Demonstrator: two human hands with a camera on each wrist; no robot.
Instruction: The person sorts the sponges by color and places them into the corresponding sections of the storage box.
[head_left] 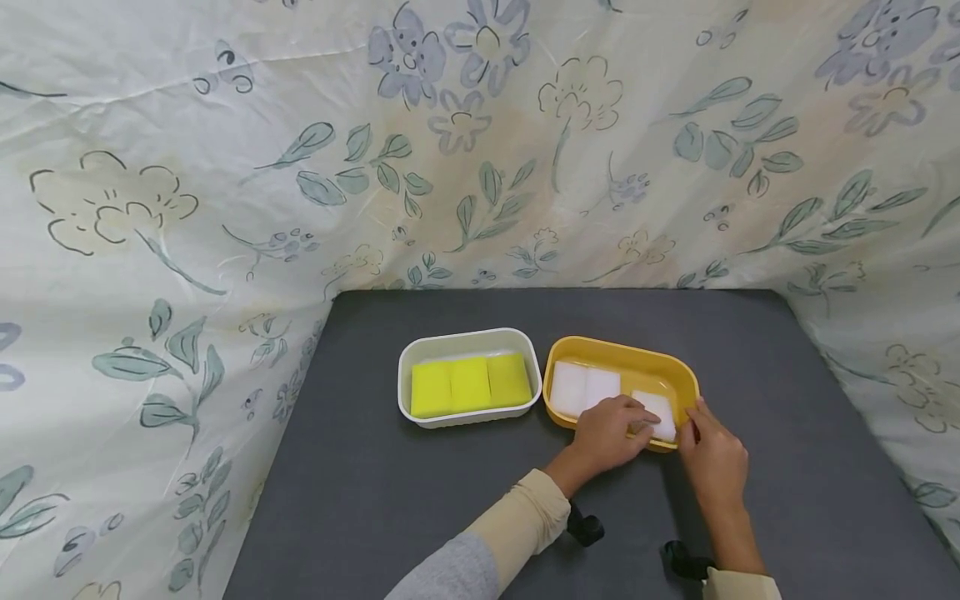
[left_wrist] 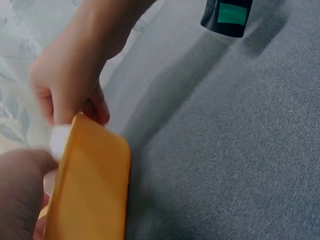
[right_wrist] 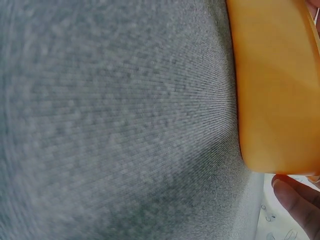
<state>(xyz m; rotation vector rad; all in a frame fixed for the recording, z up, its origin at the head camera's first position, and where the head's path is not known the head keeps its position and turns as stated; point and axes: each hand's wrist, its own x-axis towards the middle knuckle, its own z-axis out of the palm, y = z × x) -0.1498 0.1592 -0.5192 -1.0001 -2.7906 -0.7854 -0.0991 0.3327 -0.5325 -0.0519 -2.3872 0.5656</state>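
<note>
A yellow-orange plastic tray [head_left: 622, 350] stands on the dark table at right of centre, with two white sponge blocks [head_left: 584, 387] side by side in its left part. My left hand [head_left: 611, 433] reaches over the front rim and pinches a third white sponge block [head_left: 654, 408] in the tray's right part. Its fingers partly cover that block, and the left wrist view shows them blurred. With thumb and fingers, my right hand [head_left: 716, 462] holds the tray's right end at the rim. The right wrist view shows right fingertips [right_wrist: 287, 192] beside the tray's end wall [right_wrist: 280, 100].
Left of the orange tray is a white tray [head_left: 468, 337] holding three yellow sponge blocks [head_left: 470, 383] in a row. The two trays nearly touch. Floral cloth [head_left: 480, 167] hangs behind and at both sides of the dark tabletop [head_left: 360, 500].
</note>
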